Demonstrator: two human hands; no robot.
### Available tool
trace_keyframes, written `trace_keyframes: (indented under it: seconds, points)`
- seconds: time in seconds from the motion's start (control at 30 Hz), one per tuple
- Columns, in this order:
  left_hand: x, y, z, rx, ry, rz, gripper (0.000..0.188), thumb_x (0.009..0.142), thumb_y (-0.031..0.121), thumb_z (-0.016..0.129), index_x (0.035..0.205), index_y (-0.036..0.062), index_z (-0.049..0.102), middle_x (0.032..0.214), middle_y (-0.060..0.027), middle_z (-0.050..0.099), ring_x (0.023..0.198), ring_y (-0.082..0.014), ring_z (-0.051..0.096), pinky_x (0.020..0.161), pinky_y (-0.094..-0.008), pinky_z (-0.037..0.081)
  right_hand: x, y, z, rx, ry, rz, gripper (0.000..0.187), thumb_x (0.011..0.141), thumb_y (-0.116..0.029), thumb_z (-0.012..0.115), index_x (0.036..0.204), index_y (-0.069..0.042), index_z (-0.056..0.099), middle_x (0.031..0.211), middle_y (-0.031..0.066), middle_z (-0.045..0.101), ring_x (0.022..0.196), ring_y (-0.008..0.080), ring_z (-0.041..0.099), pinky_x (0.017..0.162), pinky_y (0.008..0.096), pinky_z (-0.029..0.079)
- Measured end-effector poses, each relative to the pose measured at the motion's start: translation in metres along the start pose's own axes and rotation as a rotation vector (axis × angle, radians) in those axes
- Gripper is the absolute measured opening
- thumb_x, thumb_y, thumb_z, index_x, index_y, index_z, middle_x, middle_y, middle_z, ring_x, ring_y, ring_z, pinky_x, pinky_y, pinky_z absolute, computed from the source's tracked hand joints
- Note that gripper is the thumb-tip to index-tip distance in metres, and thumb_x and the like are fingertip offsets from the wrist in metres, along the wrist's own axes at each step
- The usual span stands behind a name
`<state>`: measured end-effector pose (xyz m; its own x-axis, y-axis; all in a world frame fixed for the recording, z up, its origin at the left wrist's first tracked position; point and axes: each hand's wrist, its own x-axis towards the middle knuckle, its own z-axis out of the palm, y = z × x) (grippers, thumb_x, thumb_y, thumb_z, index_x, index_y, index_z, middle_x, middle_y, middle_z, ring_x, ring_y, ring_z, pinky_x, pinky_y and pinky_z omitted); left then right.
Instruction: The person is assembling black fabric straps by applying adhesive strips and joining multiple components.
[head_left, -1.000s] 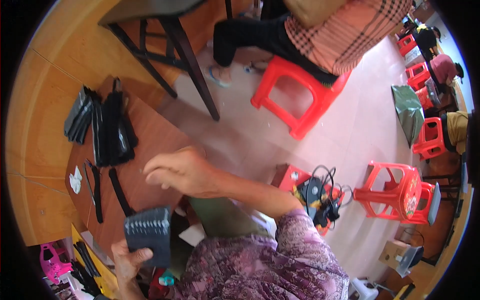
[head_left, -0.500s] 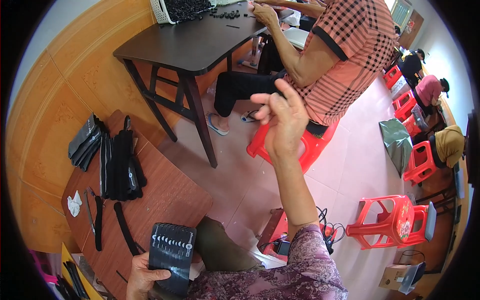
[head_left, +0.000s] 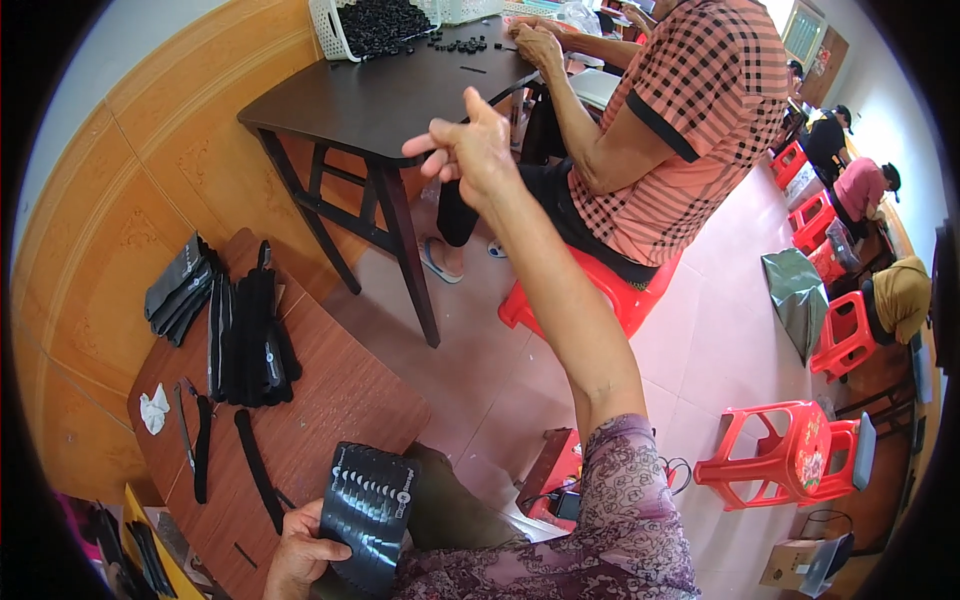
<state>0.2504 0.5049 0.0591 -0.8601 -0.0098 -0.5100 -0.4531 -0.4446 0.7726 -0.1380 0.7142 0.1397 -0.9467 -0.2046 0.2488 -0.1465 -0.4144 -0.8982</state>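
Observation:
Low over my lap, my left hand [head_left: 305,545] grips a fanned stack of black printed packages [head_left: 368,520], thumb across the front. My right arm is stretched far forward. At its end my right hand [head_left: 468,150] hangs in the air in front of the dark table's corner, fingers apart and holding nothing. On the brown table [head_left: 350,390] at my left lie a bundle of black straps [head_left: 250,340] and a pile of grey-black packages [head_left: 185,290]. Loose black strips [head_left: 258,465] and a crumpled white tissue [head_left: 154,409] are nearer to me.
Ahead stands the dark table [head_left: 400,95] with a white basket [head_left: 330,30] of small black parts. A person in a checked shirt [head_left: 700,130] sits beside it on a red stool [head_left: 590,290]. Another red stool [head_left: 775,455] stands at the right; several people sit farther back.
My right hand has swung forward and left, toward the dark table, fingers still apart. My left hand and its stack have shifted slightly right.

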Motion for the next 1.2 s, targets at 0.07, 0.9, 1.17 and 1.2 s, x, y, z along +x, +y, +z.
trace_keyframes:
  seconds: [0.07,0.9,1.17,1.2]
  points:
    - [0.002,-0.001,-0.002,-0.017,0.008,-0.002,0.057,0.043,-0.014,0.06,0.1,-0.0118,0.062,0.098,-0.0183,0.068,0.084,-0.0249,0.067,0.082,-0.0339,0.052,-0.016,0.011,0.005,-0.082,0.029,-0.022,0.074,0.083,0.003,0.048,0.145,0.005,0.006,0.072,0.0231,0.065,0.041,0.0153,0.056,0.033,0.0218,0.039]
    - [0.014,0.006,0.014,-0.076,0.225,0.15,0.058,0.048,-0.009,0.049,0.105,-0.0129,0.057,0.097,-0.0219,0.066,0.081,-0.0299,0.068,0.08,-0.0386,0.056,-0.383,0.11,-0.045,-0.686,-1.852,0.249,0.02,0.072,-0.017,0.059,0.084,-0.002,0.057,0.089,0.0213,0.062,0.092,0.0391,0.06,0.075,0.0479,0.048]
    - [0.021,0.004,0.017,-0.087,0.237,0.154,0.06,0.048,-0.008,0.051,0.107,-0.0121,0.058,0.097,-0.0201,0.067,0.082,-0.0284,0.068,0.079,-0.0374,0.056,-0.408,0.138,-0.075,-0.234,-1.414,0.329,0.033,0.074,-0.029,0.062,0.092,-0.002,0.055,0.086,0.0199,0.06,0.089,0.0398,0.058,0.074,0.0467,0.047]
    - [0.026,0.002,0.018,-0.09,0.227,0.152,0.06,0.047,-0.008,0.051,0.107,-0.0118,0.058,0.097,-0.0198,0.067,0.082,-0.0283,0.068,0.079,-0.0372,0.056,-0.41,0.139,-0.077,-0.227,-1.386,0.346,0.033,0.074,-0.029,0.062,0.092,-0.002,0.056,0.086,0.0198,0.06,0.088,0.0395,0.058,0.074,0.0465,0.047]
